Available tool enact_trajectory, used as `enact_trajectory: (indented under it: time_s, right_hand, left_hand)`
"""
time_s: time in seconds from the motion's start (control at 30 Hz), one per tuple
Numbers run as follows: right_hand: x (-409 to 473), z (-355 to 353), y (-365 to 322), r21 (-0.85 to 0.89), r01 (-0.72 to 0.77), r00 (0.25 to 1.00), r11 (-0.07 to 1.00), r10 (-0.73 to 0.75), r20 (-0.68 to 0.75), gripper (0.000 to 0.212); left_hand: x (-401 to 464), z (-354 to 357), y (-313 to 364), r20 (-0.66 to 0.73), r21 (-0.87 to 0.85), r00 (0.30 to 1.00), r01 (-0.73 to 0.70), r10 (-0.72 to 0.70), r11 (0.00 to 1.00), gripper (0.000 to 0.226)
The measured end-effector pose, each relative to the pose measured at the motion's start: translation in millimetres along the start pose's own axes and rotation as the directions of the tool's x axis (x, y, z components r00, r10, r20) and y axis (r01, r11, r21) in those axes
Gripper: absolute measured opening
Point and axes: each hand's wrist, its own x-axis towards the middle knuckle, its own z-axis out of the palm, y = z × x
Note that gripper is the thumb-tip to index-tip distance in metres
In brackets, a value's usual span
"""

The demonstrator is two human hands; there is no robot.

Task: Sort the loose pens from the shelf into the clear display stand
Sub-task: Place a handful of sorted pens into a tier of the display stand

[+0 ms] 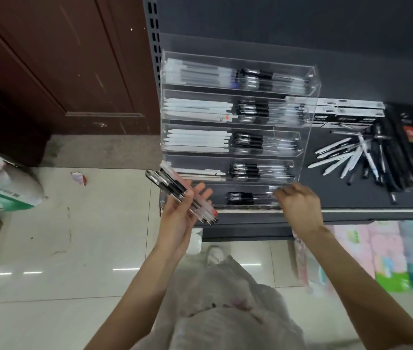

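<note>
head view: your left hand (182,213) grips spare pens (182,193) ready while your right hand (298,205), fingers curled, perhaps seats one in the display stand (311,102).

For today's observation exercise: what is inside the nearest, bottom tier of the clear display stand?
The bottom tier of the clear display stand holds a few clear pens with black grips; its left part looks bare. The right hand covers its right end, so the pen tips there cannot be seen.

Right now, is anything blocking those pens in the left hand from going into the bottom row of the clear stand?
Only the right hand, reaching into the front row's right end. The bundle of pens in the left hand sits just left of the clear display stand.
</note>
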Motion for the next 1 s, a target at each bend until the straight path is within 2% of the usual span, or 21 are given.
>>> enact_trajectory:
  time_s: [0.17,0.23,0.3,0.37,0.4,0.43,0.47,0.5,0.57,0.63,0.73,0.87,1.0]
  right_hand:
    - [2.6,5.8,5.7,-0.002,0.046,0.993,0.999,-0.046,0.110,0.036]
    - [3.0,9.9,5.7,0.001,0.055,0.993,0.998,-0.055,0.109,0.037]
    - [0.8,5.7,5.3,0.038,0.042,0.999,0.998,-0.043,0.033,0.036]
    - [-3.1,-5.1,-1.4,0.200,0.011,0.990,0.980,0.017,-0.141,0.026]
    - [-5.2,-15.9,-9.6,0.374,0.003,0.978,0.927,0.075,-0.194,0.016]
    - [-7.1,-28.0,-19.9,0.589,-0.020,0.976,0.808,0.144,-0.164,0.008]
    - [-8.4,-39.5,-30.8,0.779,-0.086,0.981,0.621,0.189,-0.043,0.006]
    - [-9.1,-47.0,-41.6,0.893,-0.188,0.975,0.409,0.186,0.121,0.010]
    - [-10.1,-51.3,-59.0,0.927,-0.371,0.927,0.062,0.093,0.364,0.016]
    - [-9.9,-49.6,-67.2,0.904,-0.412,0.904,-0.112,0.077,0.421,0.018]
    - [-9.8,-47.1,-66.1,0.900,-0.403,0.904,-0.165,0.081,0.420,0.017]
    - [-14.3,-43.2,-56.5,0.912,-0.397,0.911,-0.103,0.078,0.405,0.007]
    - [-21.4,-45.1,-43.5,0.893,-0.399,0.900,-0.207,0.099,0.425,0.002]
  left_hand:
    - [0.3,16.3,-13.3,0.002,-0.039,1.000,0.001,-0.001,0.999,0.021]
    - [0.3,21.1,-16.8,-0.002,-0.081,1.000,0.011,-0.011,0.997,0.022]
    - [-0.8,27.6,-23.3,-0.021,-0.126,1.000,0.011,-0.014,0.992,0.023]
    - [-2.2,34.9,-27.9,-0.045,-0.154,0.999,-0.004,-0.003,0.988,0.021]
    - [-2.8,38.5,-29.5,-0.055,-0.160,0.998,-0.019,0.011,0.987,0.020]
    - [-3.7,41.9,-30.8,-0.063,-0.164,0.998,-0.035,0.025,0.986,0.019]
    - [-4.5,45.1,-32.0,-0.071,-0.167,0.997,-0.051,0.039,0.985,0.018]
    - [-5.1,47.9,-33.2,-0.079,-0.171,0.996,-0.064,0.051,0.983,0.018]
    - [-5.4,51.8,-35.1,-0.087,-0.172,0.994,-0.081,0.067,0.982,0.017]
    - [-5.4,54.6,-36.1,-0.086,-0.156,0.993,-0.096,0.084,0.983,0.018]
    - [-5.6,56.4,-39.9,-0.094,-0.123,0.990,-0.121,0.110,0.985,0.017]
    - [-2.7,55.7,-42.4,-0.092,-0.147,0.986,-0.154,0.142,0.977,0.015]
    - [2.2,57.5,-45.7,-0.070,-0.191,0.984,-0.173,0.163,0.966,0.016]
